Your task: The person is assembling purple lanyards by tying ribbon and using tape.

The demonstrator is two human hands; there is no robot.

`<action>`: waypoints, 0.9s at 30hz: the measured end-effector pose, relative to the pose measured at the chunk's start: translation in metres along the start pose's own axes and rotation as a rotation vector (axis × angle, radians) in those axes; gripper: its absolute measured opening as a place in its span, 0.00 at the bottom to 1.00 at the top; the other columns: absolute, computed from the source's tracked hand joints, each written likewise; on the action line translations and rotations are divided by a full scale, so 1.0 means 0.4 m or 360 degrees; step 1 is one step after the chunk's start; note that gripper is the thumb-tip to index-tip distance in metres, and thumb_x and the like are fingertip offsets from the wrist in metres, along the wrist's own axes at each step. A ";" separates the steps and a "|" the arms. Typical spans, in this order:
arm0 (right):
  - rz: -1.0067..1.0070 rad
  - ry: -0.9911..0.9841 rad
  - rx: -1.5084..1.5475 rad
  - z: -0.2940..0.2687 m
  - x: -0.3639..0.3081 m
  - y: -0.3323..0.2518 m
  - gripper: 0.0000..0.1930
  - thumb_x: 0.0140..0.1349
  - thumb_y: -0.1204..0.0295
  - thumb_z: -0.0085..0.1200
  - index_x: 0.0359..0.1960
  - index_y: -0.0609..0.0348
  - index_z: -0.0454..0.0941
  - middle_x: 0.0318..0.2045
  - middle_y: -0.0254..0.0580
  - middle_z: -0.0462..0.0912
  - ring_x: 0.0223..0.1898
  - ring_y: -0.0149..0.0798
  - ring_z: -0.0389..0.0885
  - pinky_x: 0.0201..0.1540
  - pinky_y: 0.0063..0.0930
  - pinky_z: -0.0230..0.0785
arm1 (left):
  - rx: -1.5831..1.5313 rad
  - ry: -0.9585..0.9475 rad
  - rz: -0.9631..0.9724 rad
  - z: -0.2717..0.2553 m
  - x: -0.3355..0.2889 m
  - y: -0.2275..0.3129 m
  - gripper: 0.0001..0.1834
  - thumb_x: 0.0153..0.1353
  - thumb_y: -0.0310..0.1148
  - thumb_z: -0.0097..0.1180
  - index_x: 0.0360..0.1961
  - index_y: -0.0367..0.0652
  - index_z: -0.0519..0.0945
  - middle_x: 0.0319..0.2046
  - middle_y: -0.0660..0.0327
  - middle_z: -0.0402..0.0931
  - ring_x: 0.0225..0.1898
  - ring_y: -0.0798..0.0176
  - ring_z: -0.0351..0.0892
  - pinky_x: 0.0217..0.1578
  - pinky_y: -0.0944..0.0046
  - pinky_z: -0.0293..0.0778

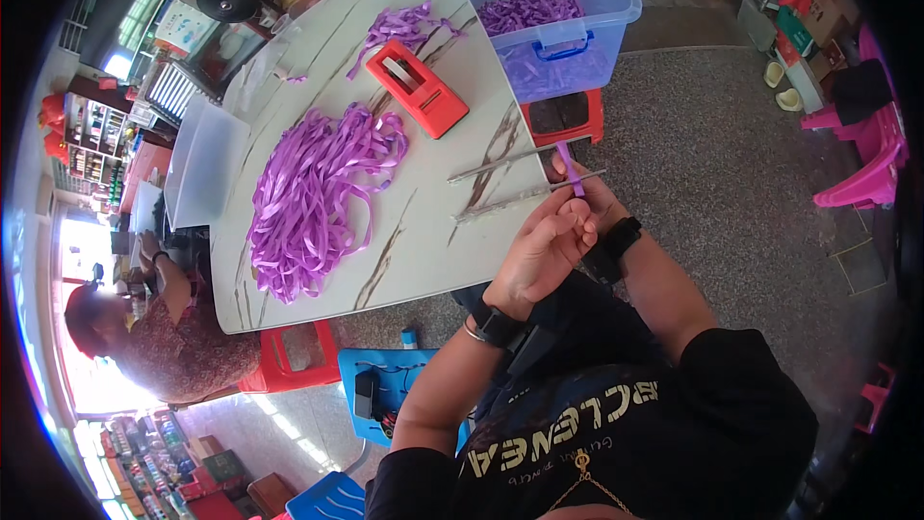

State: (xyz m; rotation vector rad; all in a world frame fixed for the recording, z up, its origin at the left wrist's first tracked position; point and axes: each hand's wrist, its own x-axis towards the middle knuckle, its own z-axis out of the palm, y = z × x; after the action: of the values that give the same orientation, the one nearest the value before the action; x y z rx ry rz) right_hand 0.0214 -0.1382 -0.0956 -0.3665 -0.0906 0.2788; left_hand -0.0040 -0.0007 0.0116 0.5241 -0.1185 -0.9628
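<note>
A short purple ribbon [568, 166] stretches across two thin rods [500, 165] that stick out past the table's right edge. My left hand [547, 248] is closed, its fingertips pinching the ribbon's near end. Just behind it and to the right, my right hand [602, 202] is curled around the same piece, with fingers by the rods; part of it is hidden by the left hand. Left of the hands, a big heap of purple ribbons [313, 193] lies on the marble-patterned table [414, 241]. A red tape dispenser [438, 114] stands between that heap and the rods.
A smaller ribbon pile [409, 27] lies farther back. Beyond the right edge, a clear plastic bin [616, 14] with purple pieces rests on a red stool [582, 120]. Another person [173, 337] sits at the left. A blue stool [371, 361] is beside me.
</note>
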 end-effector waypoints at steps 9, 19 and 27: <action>0.0252 -0.0104 -0.0060 -0.018 0.006 -0.018 0.07 0.58 0.74 0.48 0.36 0.54 0.65 0.35 0.40 0.75 0.39 0.33 0.77 0.36 0.25 0.73 | -0.0003 0.0018 0.0006 -0.005 0.003 -0.003 0.13 0.56 0.30 0.49 0.41 0.39 0.65 0.28 0.68 0.61 0.35 0.71 0.64 0.39 0.71 0.64; 0.0272 0.0331 -0.0988 0.075 -0.019 -0.100 0.14 0.60 0.63 0.48 0.44 0.55 0.72 0.34 0.30 0.76 0.33 0.26 0.74 0.32 0.18 0.68 | -0.0009 -0.0083 0.0015 -0.016 0.005 -0.008 0.13 0.57 0.30 0.48 0.43 0.40 0.65 0.30 0.68 0.64 0.36 0.71 0.66 0.40 0.71 0.66; -0.0174 0.0734 -0.2158 0.186 -0.073 -0.155 0.17 0.58 0.57 0.49 0.31 0.59 0.79 0.27 0.34 0.79 0.30 0.31 0.78 0.28 0.29 0.67 | -0.0084 -0.0055 0.0029 -0.021 0.002 -0.014 0.16 0.57 0.28 0.48 0.47 0.40 0.63 0.33 0.67 0.67 0.38 0.69 0.68 0.40 0.70 0.67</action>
State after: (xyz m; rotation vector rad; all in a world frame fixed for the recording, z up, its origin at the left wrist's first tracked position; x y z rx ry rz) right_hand -0.0013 -0.1766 -0.0047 -1.7539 0.1753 -0.0249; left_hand -0.0051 -0.0007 0.0016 0.4572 -0.1285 -0.9550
